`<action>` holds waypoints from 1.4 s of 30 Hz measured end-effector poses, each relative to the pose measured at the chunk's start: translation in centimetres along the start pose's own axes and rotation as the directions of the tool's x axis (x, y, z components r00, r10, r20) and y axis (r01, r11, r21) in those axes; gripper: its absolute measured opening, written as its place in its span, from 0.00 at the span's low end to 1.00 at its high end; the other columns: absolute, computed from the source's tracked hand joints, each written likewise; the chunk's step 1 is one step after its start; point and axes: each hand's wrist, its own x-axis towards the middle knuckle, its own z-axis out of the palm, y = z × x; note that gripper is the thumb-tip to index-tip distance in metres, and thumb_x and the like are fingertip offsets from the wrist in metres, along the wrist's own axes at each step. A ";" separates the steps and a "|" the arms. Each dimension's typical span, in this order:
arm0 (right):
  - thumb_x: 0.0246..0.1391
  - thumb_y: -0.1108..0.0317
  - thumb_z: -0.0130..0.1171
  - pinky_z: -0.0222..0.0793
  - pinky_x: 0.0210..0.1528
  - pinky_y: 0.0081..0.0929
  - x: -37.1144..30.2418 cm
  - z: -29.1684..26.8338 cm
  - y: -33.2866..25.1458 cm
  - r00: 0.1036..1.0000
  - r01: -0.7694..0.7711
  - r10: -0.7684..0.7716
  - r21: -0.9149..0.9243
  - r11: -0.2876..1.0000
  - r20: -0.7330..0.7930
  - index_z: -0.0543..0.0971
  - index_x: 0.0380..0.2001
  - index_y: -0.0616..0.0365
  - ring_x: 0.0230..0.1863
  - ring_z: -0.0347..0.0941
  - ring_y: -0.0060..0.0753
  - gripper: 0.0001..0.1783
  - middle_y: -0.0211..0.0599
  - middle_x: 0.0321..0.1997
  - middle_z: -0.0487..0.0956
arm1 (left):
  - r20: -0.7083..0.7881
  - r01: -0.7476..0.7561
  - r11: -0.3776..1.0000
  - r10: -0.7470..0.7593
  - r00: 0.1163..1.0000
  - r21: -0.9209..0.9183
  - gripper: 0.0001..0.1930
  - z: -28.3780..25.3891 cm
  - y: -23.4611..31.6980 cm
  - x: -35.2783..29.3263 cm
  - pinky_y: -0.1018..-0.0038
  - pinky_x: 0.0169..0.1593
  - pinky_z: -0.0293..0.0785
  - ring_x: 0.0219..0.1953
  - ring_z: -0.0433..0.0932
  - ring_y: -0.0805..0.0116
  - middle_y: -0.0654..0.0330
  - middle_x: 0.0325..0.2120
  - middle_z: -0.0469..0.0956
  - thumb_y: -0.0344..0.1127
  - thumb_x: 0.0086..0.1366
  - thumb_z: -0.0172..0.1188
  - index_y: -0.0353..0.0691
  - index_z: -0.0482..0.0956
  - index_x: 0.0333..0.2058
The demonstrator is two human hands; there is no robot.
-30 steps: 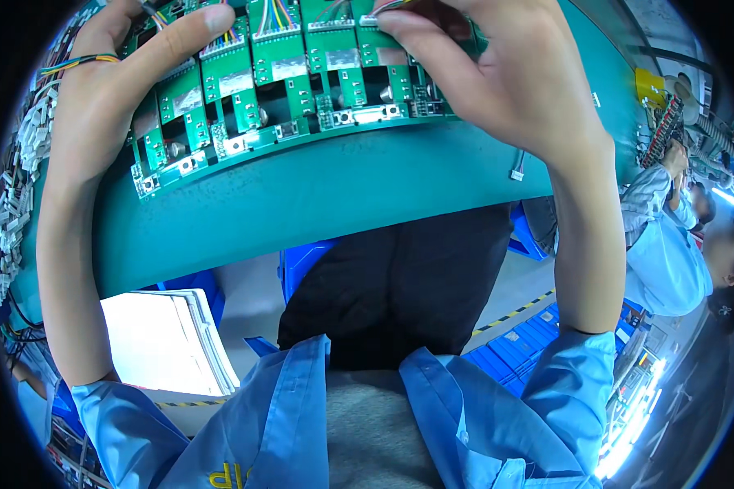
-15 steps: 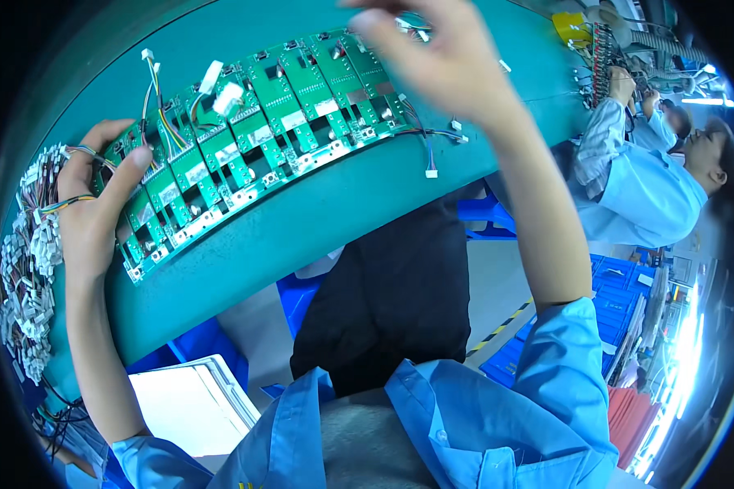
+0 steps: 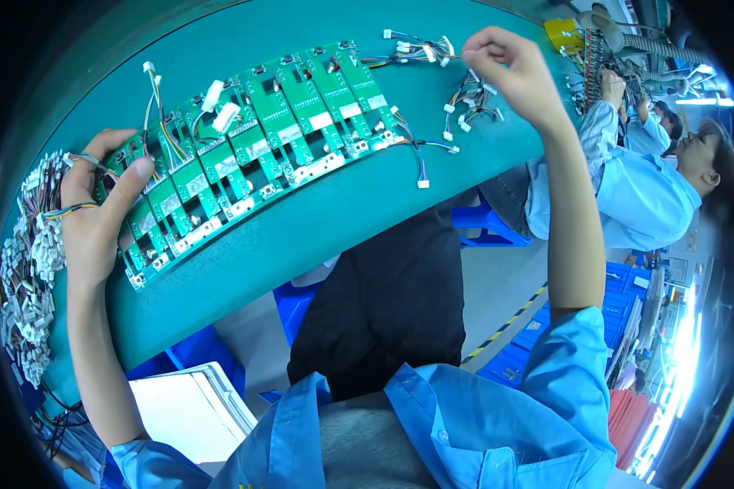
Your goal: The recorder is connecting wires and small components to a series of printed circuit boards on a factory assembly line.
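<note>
A panel of joined green circuit boards point(image 3: 318, 121) lies at a slant on the green table. My left hand point(image 3: 94, 212) grips its left end, thumb on top and fingers over the far edge. Thin coloured wires pass between those fingers. White plugs point(image 3: 226, 117) with wires stand up from the panel's left half. Off the panel's far right corner runs a wire harness point(image 3: 420, 54) with small white connectors. My right hand point(image 3: 518, 77) is closed in a pinch at the harness's right end. Beneath that hand lies another loose bunch of wires point(image 3: 469, 104).
A heap of white-connector wires point(image 3: 28, 285) lies along the table's left edge. One short harness point(image 3: 422, 151) sticks out from the panel's near right corner. At right, a co-worker in light blue point(image 3: 640, 191) sits by wired equipment point(image 3: 591, 69). White sheets point(image 3: 187, 407) rest below the table.
My right hand has moved right, away from above the panel's far right corner, uncovering the wires there. The panel has shifted slightly. My left hand keeps its grip.
</note>
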 end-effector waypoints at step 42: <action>0.46 0.62 0.67 0.73 0.33 0.32 -1.4 3.9 -5.8 0.992 -0.044 0.086 -0.386 0.921 0.094 0.85 0.26 0.60 0.25 0.75 0.37 0.12 0.34 0.23 0.80 | 0.023 0.082 0.997 -0.081 0.996 -0.012 0.18 0.5 1.7 0.4 0.87 0.24 0.59 0.23 0.69 0.82 0.65 0.27 0.76 0.38 0.62 0.65 0.37 0.80 0.49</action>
